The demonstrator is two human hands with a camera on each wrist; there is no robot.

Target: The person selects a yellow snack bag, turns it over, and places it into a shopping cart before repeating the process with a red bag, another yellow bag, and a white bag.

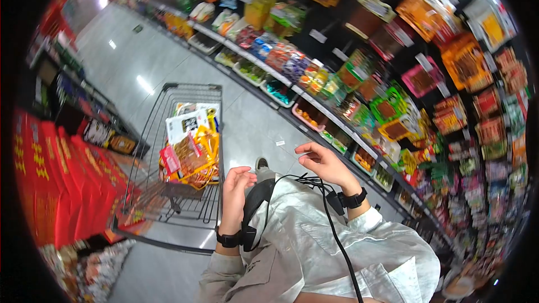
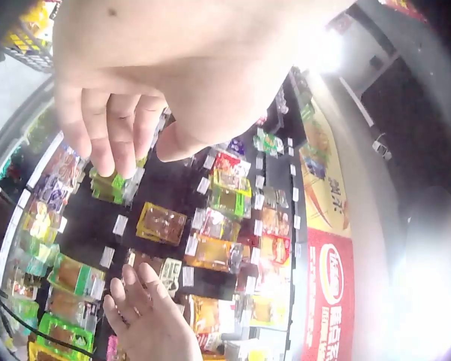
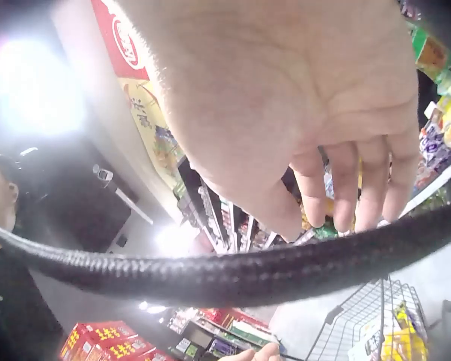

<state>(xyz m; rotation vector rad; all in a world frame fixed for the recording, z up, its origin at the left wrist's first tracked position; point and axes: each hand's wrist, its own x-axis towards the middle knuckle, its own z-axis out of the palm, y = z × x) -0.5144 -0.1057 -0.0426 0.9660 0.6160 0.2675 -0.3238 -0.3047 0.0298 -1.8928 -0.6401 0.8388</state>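
Both hands are raised in front of the body, apart, holding nothing. The left hand [image 1: 235, 193] is beside the cart's right edge with fingers loosely bent; in the left wrist view the left hand [image 2: 154, 90] hangs fingers down. Toward the shelf side, the right hand [image 1: 325, 164] has relaxed fingers; it shows in the right wrist view as a right hand [image 3: 308, 128] with fingers hanging. A wire shopping cart [image 1: 147, 134] stands at the left, with orange and yellow packets [image 1: 205, 146] and a white package [image 1: 182, 126] in it.
Shelves [image 1: 264, 67] of bagged food run along the right, with hanging packets [image 1: 463, 62] above. Red boxes [image 1: 53, 185] are stacked left of the cart. Black cables [image 1: 337, 235] hang over the clothing. Grey tiled floor [image 1: 106, 39] lies between the displays.
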